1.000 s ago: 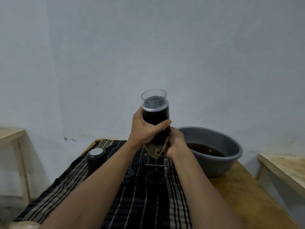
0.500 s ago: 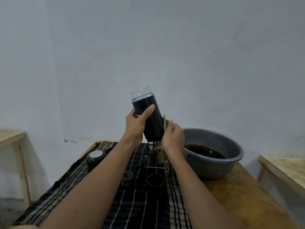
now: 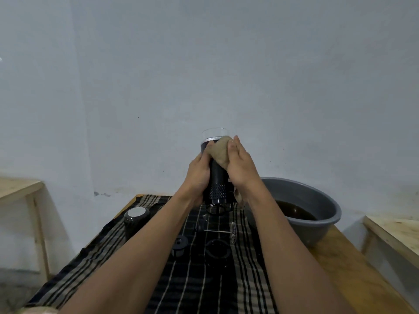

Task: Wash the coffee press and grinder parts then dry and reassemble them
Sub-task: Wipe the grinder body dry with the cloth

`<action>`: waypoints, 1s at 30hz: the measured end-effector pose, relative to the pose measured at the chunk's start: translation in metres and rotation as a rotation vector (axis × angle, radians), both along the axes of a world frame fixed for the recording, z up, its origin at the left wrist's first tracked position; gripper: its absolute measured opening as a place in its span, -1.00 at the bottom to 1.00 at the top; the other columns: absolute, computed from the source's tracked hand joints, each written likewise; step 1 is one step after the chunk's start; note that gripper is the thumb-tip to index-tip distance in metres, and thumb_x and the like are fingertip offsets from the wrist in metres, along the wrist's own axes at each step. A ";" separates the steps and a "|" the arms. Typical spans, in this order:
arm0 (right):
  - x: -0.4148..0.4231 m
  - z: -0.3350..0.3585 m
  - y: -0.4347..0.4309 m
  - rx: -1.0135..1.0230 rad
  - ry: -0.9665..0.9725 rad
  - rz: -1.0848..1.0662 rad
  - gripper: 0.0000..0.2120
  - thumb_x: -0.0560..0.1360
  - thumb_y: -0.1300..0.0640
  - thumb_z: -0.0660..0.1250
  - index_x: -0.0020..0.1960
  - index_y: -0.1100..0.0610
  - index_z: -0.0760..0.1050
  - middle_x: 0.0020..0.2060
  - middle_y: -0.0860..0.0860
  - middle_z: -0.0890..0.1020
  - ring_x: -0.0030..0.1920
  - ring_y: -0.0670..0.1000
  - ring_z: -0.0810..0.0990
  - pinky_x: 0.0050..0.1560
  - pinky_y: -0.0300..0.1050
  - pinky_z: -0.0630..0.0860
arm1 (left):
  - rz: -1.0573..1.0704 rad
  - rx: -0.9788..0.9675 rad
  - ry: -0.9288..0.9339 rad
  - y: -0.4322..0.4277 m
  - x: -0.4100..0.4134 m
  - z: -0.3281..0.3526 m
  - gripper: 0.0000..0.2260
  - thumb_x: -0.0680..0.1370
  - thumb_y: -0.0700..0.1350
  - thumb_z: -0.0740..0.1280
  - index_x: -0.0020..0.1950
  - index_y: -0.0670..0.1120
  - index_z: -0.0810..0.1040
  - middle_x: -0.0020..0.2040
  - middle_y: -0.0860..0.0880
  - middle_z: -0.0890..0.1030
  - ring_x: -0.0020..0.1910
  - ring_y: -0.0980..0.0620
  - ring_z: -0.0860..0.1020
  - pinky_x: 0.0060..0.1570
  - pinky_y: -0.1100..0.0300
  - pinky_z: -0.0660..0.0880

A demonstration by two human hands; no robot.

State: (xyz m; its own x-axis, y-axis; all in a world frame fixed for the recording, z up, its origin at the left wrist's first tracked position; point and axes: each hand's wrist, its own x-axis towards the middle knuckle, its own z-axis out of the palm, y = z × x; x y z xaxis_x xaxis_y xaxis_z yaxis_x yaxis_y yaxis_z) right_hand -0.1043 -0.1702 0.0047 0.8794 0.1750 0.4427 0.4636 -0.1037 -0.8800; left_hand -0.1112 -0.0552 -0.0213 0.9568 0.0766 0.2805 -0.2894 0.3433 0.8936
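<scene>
Grey plastic basin (image 3: 335, 214) at R on wood table (image 3: 340, 268), holds dark brown liquid (image 3: 294, 211). Black grinder body (image 3: 217, 177) w/ clear top cup (image 3: 214, 133), upright in the air above striped cloth (image 3: 181, 279). L hand (image 3: 199, 173) wrapped round its side; R hand (image 3: 240, 168) clasps tan rag (image 3: 221, 152) against it. Black canister (image 3: 136, 219), white lid, stands on cloth.

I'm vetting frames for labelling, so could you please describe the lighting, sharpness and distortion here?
Head view: dim, flat, bluish light, soft shadows, no strong glare. Head view: wide-angle stretch splays the forearms. Head view: dark cylinder, tan cloth, left hand and right hand fairly sharp; small black parts blend into the striped cloth.
</scene>
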 end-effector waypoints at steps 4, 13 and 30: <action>0.001 0.025 -0.005 -0.040 0.193 -0.055 -0.50 0.72 -0.16 0.01 0.25 0.16 0.56 0.08 0.07 0.67 0.08 0.01 0.64 0.07 -0.08 0.59 | -0.177 -0.068 0.038 0.002 -0.010 -0.005 -0.28 0.55 0.40 0.21 0.33 -0.21 0.57 0.05 -0.26 0.67 -0.09 -0.17 0.67 -0.05 -0.03 0.62; -0.017 0.010 0.013 -0.139 -0.136 -0.178 -0.42 0.71 -0.19 -0.05 0.67 -0.02 0.02 0.62 -0.02 0.24 0.58 0.01 0.26 0.58 0.04 0.21 | -0.024 0.040 -0.028 -0.005 -0.005 -0.002 -0.56 0.67 0.14 0.23 0.29 -0.17 0.63 0.19 -0.37 0.64 0.08 -0.24 0.66 0.08 -0.12 0.58; -0.015 0.013 -0.034 -0.232 -0.271 -0.024 -0.65 0.61 -0.18 0.30 -0.05 0.09 0.62 -0.19 -0.04 0.69 -0.21 -0.12 0.64 -0.15 -0.16 0.53 | 0.453 0.982 -0.275 0.018 -0.022 -0.016 -0.39 0.28 0.28 0.62 0.21 0.09 0.51 -0.01 0.14 0.66 -0.09 0.16 0.64 -0.10 0.14 0.62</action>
